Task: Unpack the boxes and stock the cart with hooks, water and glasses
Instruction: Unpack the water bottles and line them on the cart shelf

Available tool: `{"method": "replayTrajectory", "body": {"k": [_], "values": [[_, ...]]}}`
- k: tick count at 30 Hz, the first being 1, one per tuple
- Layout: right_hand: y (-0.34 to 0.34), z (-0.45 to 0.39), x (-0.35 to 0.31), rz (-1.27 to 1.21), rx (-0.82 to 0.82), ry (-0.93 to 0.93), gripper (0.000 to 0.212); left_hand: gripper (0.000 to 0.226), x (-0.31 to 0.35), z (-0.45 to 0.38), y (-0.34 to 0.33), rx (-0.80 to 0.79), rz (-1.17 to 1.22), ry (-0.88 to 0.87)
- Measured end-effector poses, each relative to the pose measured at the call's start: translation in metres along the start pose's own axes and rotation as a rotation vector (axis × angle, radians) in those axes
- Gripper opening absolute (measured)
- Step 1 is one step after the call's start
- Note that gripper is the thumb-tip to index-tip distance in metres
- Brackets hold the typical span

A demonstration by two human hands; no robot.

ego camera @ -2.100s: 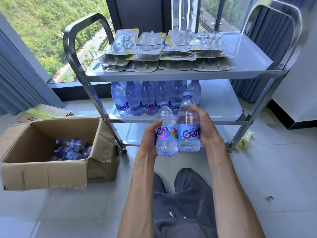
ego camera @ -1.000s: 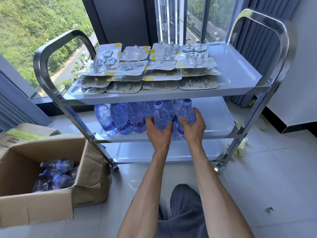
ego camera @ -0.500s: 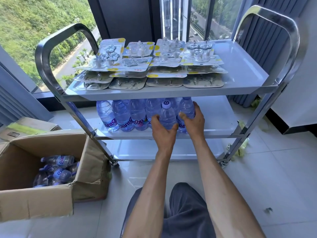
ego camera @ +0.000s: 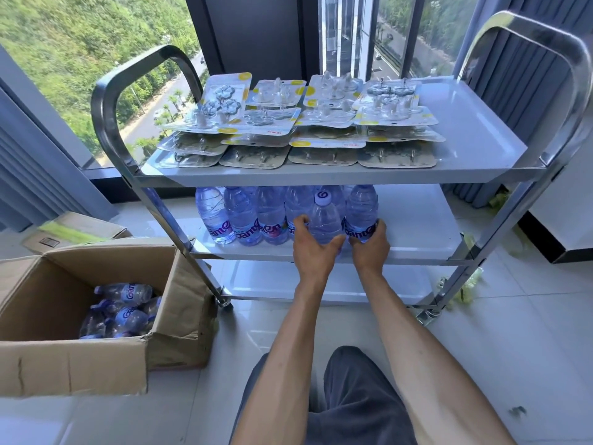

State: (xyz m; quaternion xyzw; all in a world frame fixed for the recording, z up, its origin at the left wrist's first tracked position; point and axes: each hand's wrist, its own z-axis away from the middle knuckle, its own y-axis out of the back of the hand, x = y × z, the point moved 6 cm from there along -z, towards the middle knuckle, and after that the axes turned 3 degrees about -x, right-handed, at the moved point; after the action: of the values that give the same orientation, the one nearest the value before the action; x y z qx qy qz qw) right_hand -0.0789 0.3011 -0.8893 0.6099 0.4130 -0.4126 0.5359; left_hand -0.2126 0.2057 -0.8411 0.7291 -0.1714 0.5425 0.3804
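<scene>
Clear plastic water bottles [ego camera: 324, 220] stand upright on the steel cart's middle shelf [ego camera: 414, 220]; your fingers [ego camera: 300, 224] of each hand wrap one, rightmost in the row.

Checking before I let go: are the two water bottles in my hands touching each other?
Cannot tell: in the head view the left-hand bottle and right-hand bottle overlap, and the thumbs hide their bases.

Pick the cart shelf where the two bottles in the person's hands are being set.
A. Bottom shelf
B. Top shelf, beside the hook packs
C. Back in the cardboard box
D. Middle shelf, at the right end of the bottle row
D: the left hand and right hand hold two bottles upright on the middle shelf, right of the row.
</scene>
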Motion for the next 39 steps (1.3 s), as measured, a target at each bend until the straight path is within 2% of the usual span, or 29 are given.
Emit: {"method": "replayTrajectory", "body": {"k": [9,11,13,15,17,19,21,25,28,31,33,34,36,39], "values": [[-0.005,-0.005,-0.005,0.063,0.021,-0.060,0.040,0.075,-0.001,0.000,-0.002,-0.009,0.020,0.003],[0.000,0.009,-0.007,0.082,0.093,-0.082,0.039,0.076,-0.002,0.001,-0.001,-0.023,0.024,0.004],[0.004,0.034,-0.013,0.012,0.132,-0.014,0.037,0.076,-0.006,0.003,-0.002,-0.064,-0.001,0.039],[-0.004,0.060,-0.012,-0.080,0.001,0.087,0.038,0.077,-0.012,0.007,-0.001,-0.113,-0.019,0.103],[-0.012,0.079,-0.005,-0.122,-0.155,0.100,0.050,0.081,-0.015,0.011,0.001,-0.162,0.010,0.114],[-0.015,0.084,-0.003,-0.111,-0.222,0.080,0.062,0.080,-0.017,0.012,0.002,-0.213,0.063,0.101],[-0.017,0.084,-0.010,-0.117,-0.244,0.072,0.066,0.072,-0.019,0.012,0.005,-0.264,0.083,0.094],[-0.007,0.073,-0.021,-0.026,-0.117,0.073,0.054,0.076,-0.023,0.015,-0.002,-0.424,0.167,0.144],[0.001,0.069,-0.018,-0.015,-0.053,0.074,0.048,0.053,-0.017,0.011,-0.012,-0.471,0.193,0.110],[0.011,0.057,-0.014,-0.010,0.006,0.064,0.046,0.031,-0.008,0.006,-0.014,-0.282,0.204,0.104],[0.013,0.050,-0.013,0.025,0.011,0.055,0.049,0.026,-0.011,0.000,-0.012,-0.170,0.103,0.120],[0.014,0.048,-0.014,0.044,0.020,0.057,0.050,0.023,-0.013,-0.003,-0.012,-0.164,-0.007,0.107],[0.014,0.047,-0.014,0.060,0.069,0.055,0.053,0.019,-0.019,-0.006,-0.018,-0.237,-0.217,0.070],[0.012,0.051,-0.017,0.061,0.167,0.026,0.057,0.037,-0.028,-0.003,-0.023,-0.366,-0.458,0.039]]}}
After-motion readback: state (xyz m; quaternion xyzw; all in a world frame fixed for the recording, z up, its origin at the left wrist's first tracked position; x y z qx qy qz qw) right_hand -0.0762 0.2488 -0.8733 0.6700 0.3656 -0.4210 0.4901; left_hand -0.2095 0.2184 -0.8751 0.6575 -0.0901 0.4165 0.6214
